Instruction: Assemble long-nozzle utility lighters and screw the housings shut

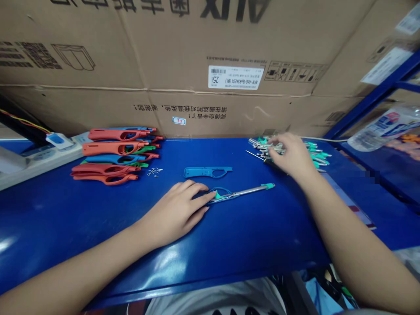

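My left hand (179, 210) lies on the table, fingers closed on the handle end of a half-assembled gas lighter (251, 190). This lighter has a blue casing, a green trigger and a silver tube with a green tip. Just behind it rests a separate blue casing half (207, 172). My right hand (291, 153) reaches over a pile of silver lighter tubes with green parts (318, 156). Its thumb and forefinger stand apart at the pile's left side, and the other fingers are partly hidden. Near the thumb lies a thin metal rod (255, 155).
Red, orange, blue and green lighter casings (114, 148) are stacked at the left, beside small loose screws (155, 172). A power strip (42, 159) runs along the left. A large cardboard box (183, 52) stands behind the blue table (249, 245). A plastic bottle (380, 127) lies at right.
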`<action>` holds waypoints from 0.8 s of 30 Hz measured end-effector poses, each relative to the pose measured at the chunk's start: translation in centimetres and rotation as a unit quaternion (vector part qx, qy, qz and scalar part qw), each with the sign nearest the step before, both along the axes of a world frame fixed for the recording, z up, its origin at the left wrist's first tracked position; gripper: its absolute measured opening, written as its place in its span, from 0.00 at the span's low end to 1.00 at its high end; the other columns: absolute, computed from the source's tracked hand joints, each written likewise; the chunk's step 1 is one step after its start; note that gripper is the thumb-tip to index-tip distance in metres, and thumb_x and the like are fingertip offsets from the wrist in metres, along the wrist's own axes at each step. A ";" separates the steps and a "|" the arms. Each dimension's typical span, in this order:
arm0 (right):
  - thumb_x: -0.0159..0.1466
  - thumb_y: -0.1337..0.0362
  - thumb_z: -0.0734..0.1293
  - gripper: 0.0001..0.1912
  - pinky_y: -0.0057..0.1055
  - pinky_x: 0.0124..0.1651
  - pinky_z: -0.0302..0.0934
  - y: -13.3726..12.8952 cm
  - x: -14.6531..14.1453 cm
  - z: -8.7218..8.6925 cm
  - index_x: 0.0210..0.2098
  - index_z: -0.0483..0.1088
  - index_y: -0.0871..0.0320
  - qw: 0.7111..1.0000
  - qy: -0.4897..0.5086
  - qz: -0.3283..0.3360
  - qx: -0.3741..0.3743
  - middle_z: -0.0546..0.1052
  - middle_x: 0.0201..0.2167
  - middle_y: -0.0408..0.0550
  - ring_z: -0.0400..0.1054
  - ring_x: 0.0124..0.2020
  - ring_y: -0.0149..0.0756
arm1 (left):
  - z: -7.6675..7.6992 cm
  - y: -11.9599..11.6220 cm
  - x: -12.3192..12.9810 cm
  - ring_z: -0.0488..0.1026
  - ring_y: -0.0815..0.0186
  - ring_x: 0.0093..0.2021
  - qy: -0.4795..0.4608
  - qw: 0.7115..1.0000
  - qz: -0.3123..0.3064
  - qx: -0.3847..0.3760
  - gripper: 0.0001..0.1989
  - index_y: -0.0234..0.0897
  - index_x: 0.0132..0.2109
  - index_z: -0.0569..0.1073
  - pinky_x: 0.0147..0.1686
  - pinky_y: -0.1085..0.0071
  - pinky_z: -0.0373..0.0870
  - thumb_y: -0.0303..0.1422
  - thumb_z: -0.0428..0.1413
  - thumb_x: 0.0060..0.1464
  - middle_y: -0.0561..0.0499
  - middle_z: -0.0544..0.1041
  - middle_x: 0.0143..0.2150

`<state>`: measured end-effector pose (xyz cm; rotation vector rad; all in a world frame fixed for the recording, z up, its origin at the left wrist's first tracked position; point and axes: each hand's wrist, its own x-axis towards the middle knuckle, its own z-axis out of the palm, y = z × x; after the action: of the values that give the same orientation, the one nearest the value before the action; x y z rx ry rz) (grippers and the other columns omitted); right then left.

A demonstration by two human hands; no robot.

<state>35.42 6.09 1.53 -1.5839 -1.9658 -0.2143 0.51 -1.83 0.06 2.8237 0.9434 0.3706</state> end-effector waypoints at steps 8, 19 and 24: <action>0.59 0.66 0.68 0.07 0.48 0.47 0.62 1.0 2.7 -1.5 0.38 0.73 0.58 0.986 -0.065 -0.130 -0.083 0.72 0.42 0.59 0.68 0.47 0.55 | 0.2 0.0 -0.2 0.70 0.54 0.53 -0.008 1.000 0.011 0.019 0.19 0.41 0.63 0.69 0.49 0.56 0.70 0.32 0.49 0.68 0.42 0.73 0.58; 0.62 0.57 0.70 0.09 0.37 0.35 0.64 -2.0 -5.1 0.1 0.37 0.73 0.56 0.968 0.222 0.102 -0.052 0.75 0.30 0.48 0.69 0.30 0.38 | 0.8 -0.2 0.0 0.71 0.56 0.52 -0.101 0.992 0.075 -0.026 0.20 0.38 0.61 0.70 0.53 0.55 0.71 0.38 0.54 0.67 0.43 0.75 0.54; 0.64 0.61 0.69 0.05 0.34 0.36 0.66 -6.9 -11.5 -0.4 0.37 0.74 0.55 0.927 0.270 0.221 -0.140 0.79 0.32 0.46 0.71 0.31 0.35 | 0.6 -0.5 0.6 0.72 0.58 0.54 -0.208 0.969 0.081 -0.104 0.20 0.39 0.60 0.71 0.55 0.58 0.70 0.38 0.59 0.63 0.45 0.76 0.56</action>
<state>23.90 -0.84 1.16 -1.1399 -1.8830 0.6440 1.13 -2.31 0.62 2.3524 1.0461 0.7962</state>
